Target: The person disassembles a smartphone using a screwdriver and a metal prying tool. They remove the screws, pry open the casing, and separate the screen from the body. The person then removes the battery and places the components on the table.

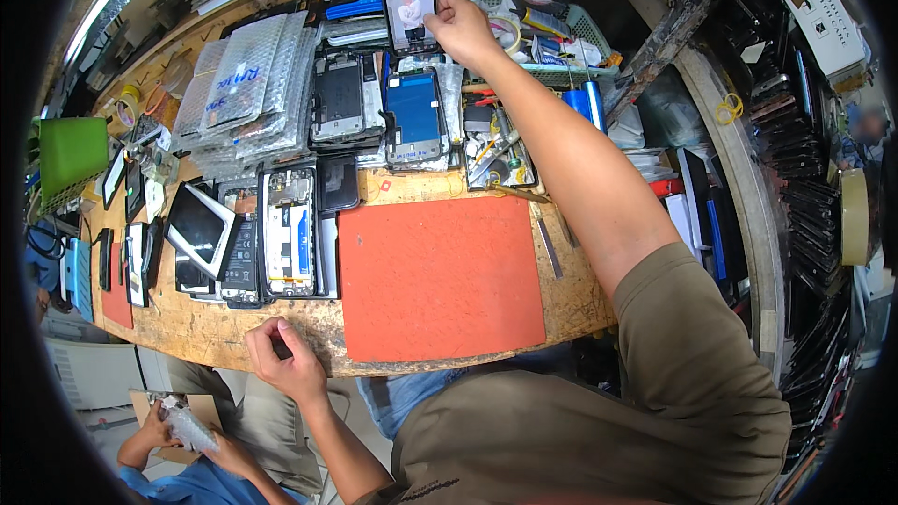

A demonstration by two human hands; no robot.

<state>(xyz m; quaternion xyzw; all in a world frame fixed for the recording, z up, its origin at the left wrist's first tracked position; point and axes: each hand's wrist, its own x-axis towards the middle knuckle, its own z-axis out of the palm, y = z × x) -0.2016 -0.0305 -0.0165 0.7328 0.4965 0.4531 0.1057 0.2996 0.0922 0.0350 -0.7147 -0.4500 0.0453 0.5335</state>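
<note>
A smartphone (pixel 402 5) with a lit screen showing a picture of a person stands upright at the back of the bench. My right hand (pixel 460 30) reaches to its right edge, the thumb over the screen and the other fingers curled at the edge, partly hidden. My left hand (pixel 285 357) rests at the bench's front edge, fingers curled in loosely, with nothing visible in it. An orange-red mat (pixel 440 281) lies between my arms. Left of it are opened phones (pixel 288 234) with bare inner parts and a white-framed screen (pixel 201 229). A blue-faced phone part (pixel 417 117) lies behind the mat.
Bubble-wrapped packets (pixel 243 84) are stacked at the back left. Tools fill a tray (pixel 500 150) under my right forearm; a green basket (pixel 589 33) stands behind. Thin metal tools (pixel 547 241) lie right of the mat. At lower left, another person's hands (pixel 154 425) hold a bubble-wrapped item.
</note>
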